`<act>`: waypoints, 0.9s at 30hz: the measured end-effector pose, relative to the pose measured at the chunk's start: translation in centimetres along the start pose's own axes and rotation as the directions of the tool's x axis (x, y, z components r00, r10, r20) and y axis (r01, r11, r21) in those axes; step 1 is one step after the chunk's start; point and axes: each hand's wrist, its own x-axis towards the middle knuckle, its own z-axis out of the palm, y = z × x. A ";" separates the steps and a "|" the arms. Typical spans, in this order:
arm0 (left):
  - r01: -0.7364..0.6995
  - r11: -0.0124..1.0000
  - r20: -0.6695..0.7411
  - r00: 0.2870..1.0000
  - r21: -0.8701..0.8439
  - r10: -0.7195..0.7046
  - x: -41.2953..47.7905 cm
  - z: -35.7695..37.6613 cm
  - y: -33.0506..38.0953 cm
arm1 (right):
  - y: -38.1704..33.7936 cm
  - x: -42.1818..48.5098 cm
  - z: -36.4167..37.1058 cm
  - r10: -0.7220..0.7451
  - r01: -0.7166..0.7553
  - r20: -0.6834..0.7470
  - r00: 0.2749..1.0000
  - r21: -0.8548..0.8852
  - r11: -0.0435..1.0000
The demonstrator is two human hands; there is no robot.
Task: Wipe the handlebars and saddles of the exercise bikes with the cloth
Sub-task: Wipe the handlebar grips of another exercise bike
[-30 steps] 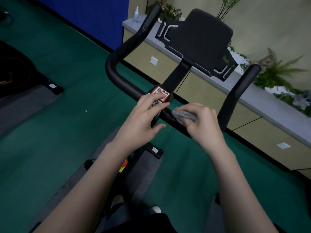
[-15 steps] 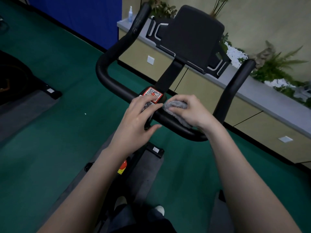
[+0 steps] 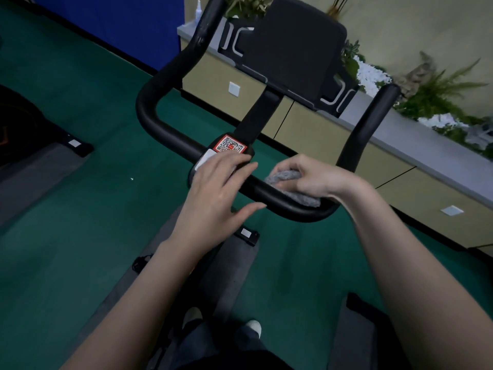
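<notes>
Cloth (image 3: pixel 284 177), grey and bunched, is gripped by the right hand (image 3: pixel 317 178), whose fingers curl over it and press it onto the handlebars (image 3: pixel 165 129) just inside the right bend. Part of it hangs over the near side of the bar, below the hand.

The left hand (image 3: pixel 213 193) lies flat on the middle of the bar with straight fingers and the thumb spread, grasping nothing. Its fingertips touch the lower edge of a red-framed QR sticker (image 3: pixel 230 146).

The crossbar runs from upper left to lower right, and its two horns point up and away from the person. The left horn's tip is cut off by the top edge. Between the horns a black console (image 3: pixel 293 49) stands on a stem, its top also cut off.

The forearms hide most of the bike frame below. A grey mat (image 3: pixel 234 265) lies on the green floor (image 3: pixel 80 209), and two shoe tips (image 3: pixel 253 327) show near the bottom.

Beyond, a long ledge (image 3: pixel 416 134) holds green plants (image 3: pixel 437 100) among white patches that are too blurred to name. A spray bottle (image 3: pixel 198 10) stands at its far end. Dark equipment (image 3: pixel 18 129) at the left is cut off.
</notes>
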 end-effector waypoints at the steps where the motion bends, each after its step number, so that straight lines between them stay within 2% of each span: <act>1: -0.027 0.999 0.012 1.000 0.018 0.027 0.2 0.3 0.6 | 0.1 -0.1 0.0 -0.001 0.002 0.012 1.000 -0.023 1.000; 5: -0.063 0.996 0.027 0.998 0.067 0.061 0.9 1.0 1.5 | 0.5 -1.6 -1.0 0.042 -0.035 0.044 0.998 -0.150 0.988; 7: -0.062 0.995 0.019 0.998 0.081 0.061 0.9 1.2 1.2 | 0.4 -2.5 -0.6 0.022 -0.031 -0.046 0.999 -0.184 0.982; 9: -0.062 0.995 0.016 0.998 0.078 0.061 0.9 1.3 1.0 | 0.3 -3.6 1.0 -0.040 -0.004 -0.227 0.973 -0.191 0.982; 12: -0.051 0.996 0.004 0.999 0.072 0.050 0.9 1.5 1.0 | 0.6 -5.5 4.1 -0.180 0.074 -0.482 0.857 -0.230 0.970; 17: -0.054 0.996 -0.007 0.998 0.073 0.054 0.9 1.6 0.9 | 1.6 -7.4 6.7 -0.275 0.098 -0.634 0.722 -0.300 0.949; 21: -0.057 0.995 -0.006 0.998 0.083 0.058 0.9 1.5 0.9 | 1.4 -7.2 8.4 -0.203 -0.026 -0.781 0.591 -0.270 0.962; 24: -0.057 0.995 -0.007 0.998 0.082 0.058 0.9 1.5 1.0 | 0.9 -7.0 9.9 -0.180 -0.021 -0.832 0.525 -0.225 0.974; 27: -0.061 0.995 -0.002 0.998 0.083 0.061 0.8 1.5 1.0 | 1.8 -7.0 9.5 -0.083 -0.059 -0.920 0.382 -0.114 0.992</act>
